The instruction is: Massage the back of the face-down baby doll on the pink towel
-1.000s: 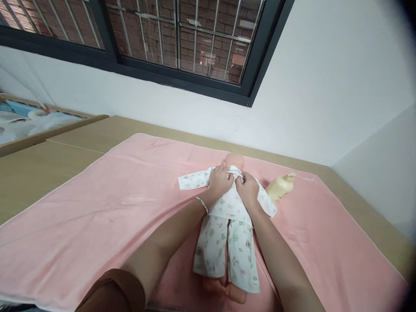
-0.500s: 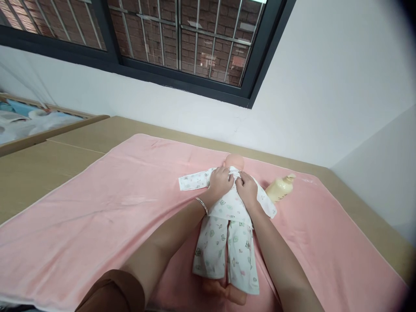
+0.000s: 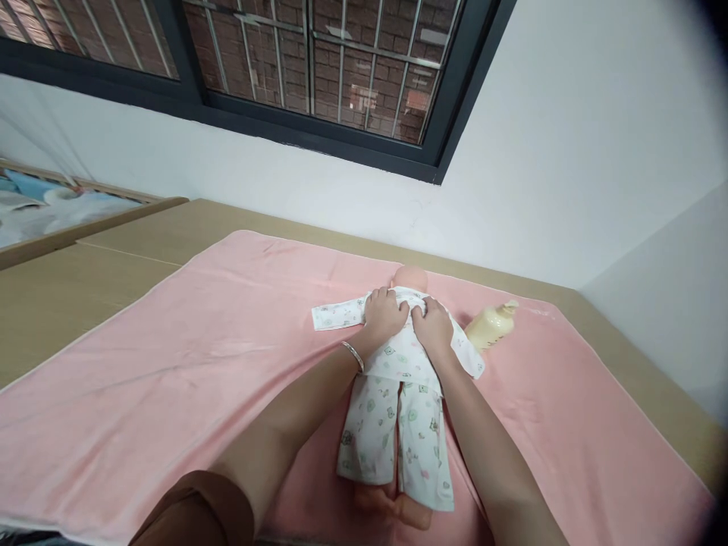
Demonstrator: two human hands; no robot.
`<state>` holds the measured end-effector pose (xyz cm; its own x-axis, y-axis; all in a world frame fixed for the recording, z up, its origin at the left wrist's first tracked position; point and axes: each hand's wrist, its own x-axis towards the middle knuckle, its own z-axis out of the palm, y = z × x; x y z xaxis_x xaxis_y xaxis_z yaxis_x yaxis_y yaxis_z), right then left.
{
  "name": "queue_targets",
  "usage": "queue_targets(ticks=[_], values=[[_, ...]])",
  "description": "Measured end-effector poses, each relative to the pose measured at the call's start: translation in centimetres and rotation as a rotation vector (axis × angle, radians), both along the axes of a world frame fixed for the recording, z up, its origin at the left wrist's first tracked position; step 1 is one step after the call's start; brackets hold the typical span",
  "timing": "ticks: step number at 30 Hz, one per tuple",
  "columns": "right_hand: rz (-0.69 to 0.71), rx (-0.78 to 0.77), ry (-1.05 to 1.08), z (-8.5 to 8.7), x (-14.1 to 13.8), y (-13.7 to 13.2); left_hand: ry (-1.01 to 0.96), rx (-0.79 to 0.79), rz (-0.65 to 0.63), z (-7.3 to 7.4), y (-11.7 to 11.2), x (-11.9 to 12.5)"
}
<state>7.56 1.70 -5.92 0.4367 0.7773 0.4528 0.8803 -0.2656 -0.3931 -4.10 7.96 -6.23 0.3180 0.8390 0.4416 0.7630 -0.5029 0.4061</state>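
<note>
A baby doll (image 3: 410, 279) lies stretched out, its head toward the wall and its bare feet toward me. It wears a white printed long-sleeved top (image 3: 405, 356) and matching trousers (image 3: 369, 432). My left hand (image 3: 385, 312) rests on the upper left of the top, fingers over the shoulder and thumb pointing inward. On the right shoulder lies my right hand (image 3: 433, 327), its thumb toward the other one. Both look open and laid on the cloth; some fingertips are hard to make out. The sleeves spread out to either side.
A pink blanket (image 3: 227, 318) lies under the doll on a wooden surface (image 3: 125, 265). A pale yellow bottle (image 3: 490, 326) lies beside the right sleeve. Behind are a white wall and a barred window (image 3: 318, 76). A wooden-edged bin (image 3: 85, 227) with cloths is at far left.
My thumbs and fingers have loosened from the bunched collar and now lie flatter on the top, which looks smoother at the neck. The doll has stayed in place.
</note>
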Motion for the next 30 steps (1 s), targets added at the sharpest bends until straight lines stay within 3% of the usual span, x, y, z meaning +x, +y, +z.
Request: queue_targets(ticks=[8,30], values=[[0.086,0.030,-0.024,-0.46,0.56,0.49,-0.010,-0.062,-0.038,0.12,0.28,-0.07],[0.103,0.056,-0.010,-0.61,0.75,0.52,-0.058,-0.074,-0.033,-0.08,0.35,-0.03]])
